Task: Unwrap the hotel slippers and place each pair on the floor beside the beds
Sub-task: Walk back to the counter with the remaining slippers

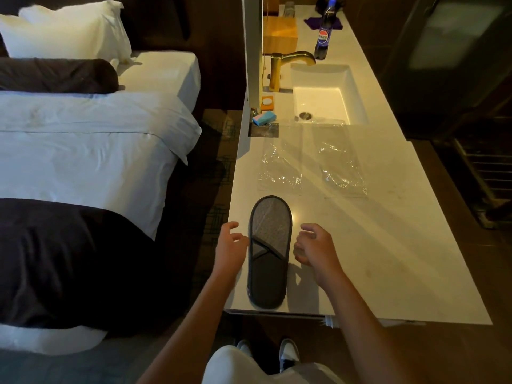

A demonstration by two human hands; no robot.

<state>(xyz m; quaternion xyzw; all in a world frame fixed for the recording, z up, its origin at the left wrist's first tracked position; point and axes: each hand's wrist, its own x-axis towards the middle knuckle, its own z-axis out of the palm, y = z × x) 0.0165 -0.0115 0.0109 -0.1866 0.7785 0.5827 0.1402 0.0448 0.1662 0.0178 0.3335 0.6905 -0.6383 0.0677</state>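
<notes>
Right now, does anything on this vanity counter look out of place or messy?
Yes. Two empty clear plastic wrappers lie crumpled on the counter, one reaching the sink's edge. The dark slippers lie stacked between the left hand and right hand, untouched.

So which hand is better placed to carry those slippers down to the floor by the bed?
Probably left. The left hand is at the slippers' bed-side edge; the right hand is across them, farther away.

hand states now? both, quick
Left hand: open, holding nothing, beside the slippers.
Right hand: open, fingers loosely curled, holding nothing.
</notes>
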